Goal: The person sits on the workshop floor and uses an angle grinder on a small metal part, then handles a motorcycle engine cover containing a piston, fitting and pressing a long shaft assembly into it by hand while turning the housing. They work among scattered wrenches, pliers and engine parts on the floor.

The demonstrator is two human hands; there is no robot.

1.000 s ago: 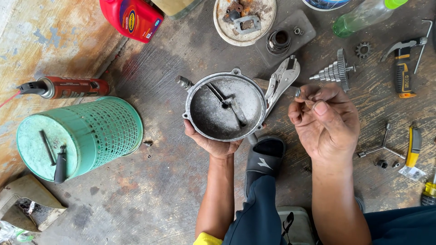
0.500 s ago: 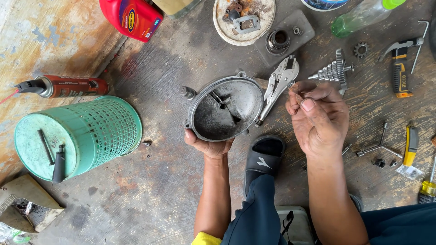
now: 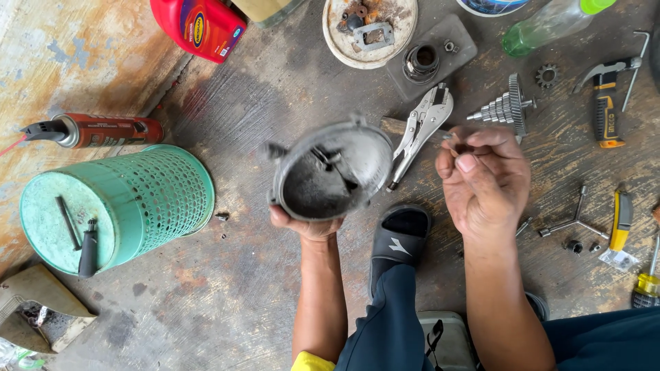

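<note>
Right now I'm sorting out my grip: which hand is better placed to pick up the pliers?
Probably the right. The right hand sits beside the pliers, pinching only a small part. The left hand is busy cradling the round metal cover from below.

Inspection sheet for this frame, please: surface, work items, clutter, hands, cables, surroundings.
Surface: stained concrete floor.
Work items: round grey metal housing, tilted, blurred; small metal part, too small to identify.
Clutter: locking pliers, stepped gear cluster, hammer, red oil jug, spray can, green basket.
Hands: left hand supports the housing from below; right hand pinches the small part.
Cables: nothing seen.
Surroundings: black sandal on the person's foot.
</note>
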